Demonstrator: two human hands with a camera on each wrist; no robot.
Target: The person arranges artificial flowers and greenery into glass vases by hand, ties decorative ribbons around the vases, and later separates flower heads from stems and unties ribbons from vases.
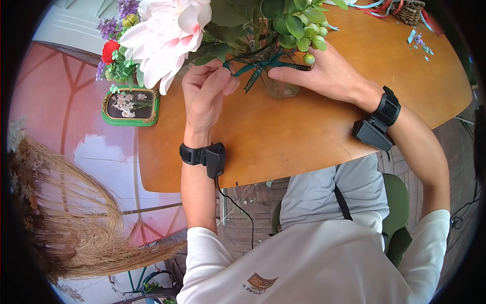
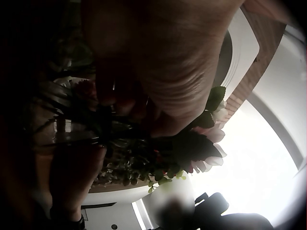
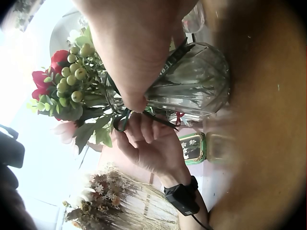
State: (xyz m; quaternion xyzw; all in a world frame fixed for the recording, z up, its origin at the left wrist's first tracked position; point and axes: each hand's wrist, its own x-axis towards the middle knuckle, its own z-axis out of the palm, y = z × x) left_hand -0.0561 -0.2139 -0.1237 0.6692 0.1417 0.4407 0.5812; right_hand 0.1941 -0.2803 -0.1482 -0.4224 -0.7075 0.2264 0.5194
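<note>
A dark teal ribbon (image 1: 254,68) with printed lettering is tied in a bow at the neck of a clear faceted glass vase (image 3: 201,79). The vase stands upright on the table, full of flowers and greenery. At the bow's left loop my left hand (image 1: 204,93) pinches the ribbon between thumb and fingertips. My right hand (image 1: 331,76) is on the other side, gripping the ribbon with its thumb close to the knot; its fingertips are hidden behind the greenery. Large pale pink petals (image 1: 172,40) and green berries (image 1: 316,38) hang over the work.
To the left lies a green-framed picture of flowers (image 1: 130,105), beside a small bunch with a red bloom (image 1: 110,51). A wicker basket (image 1: 405,12) with ribbons sits at the far right, near scraps (image 1: 419,39) on the wooden table (image 1: 283,137). Dried stalks (image 1: 76,218) fill the lower left.
</note>
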